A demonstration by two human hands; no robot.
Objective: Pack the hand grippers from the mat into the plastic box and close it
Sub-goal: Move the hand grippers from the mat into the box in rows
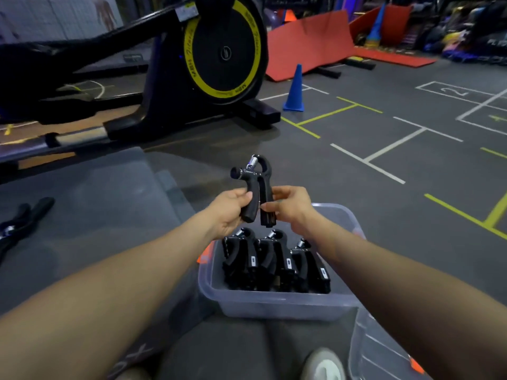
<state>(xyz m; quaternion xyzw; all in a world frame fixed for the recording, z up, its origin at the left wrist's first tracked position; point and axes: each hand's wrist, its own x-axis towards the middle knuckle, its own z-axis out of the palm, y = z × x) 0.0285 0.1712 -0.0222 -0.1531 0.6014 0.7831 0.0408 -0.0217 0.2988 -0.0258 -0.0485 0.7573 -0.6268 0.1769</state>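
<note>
Centre frame: left hand (229,212) and right hand (288,207) each pinch one handle of a hand gripper (253,187) above the plastic box (274,305). Recommend lowering it spring-up beside the packed row (274,264), towards the far wall.

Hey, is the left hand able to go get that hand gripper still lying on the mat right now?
Probably not yet: the left hand is busy, holding one handle of the raised hand gripper with the right hand. The path over the mat to the loose gripper looks unobstructed.
</note>
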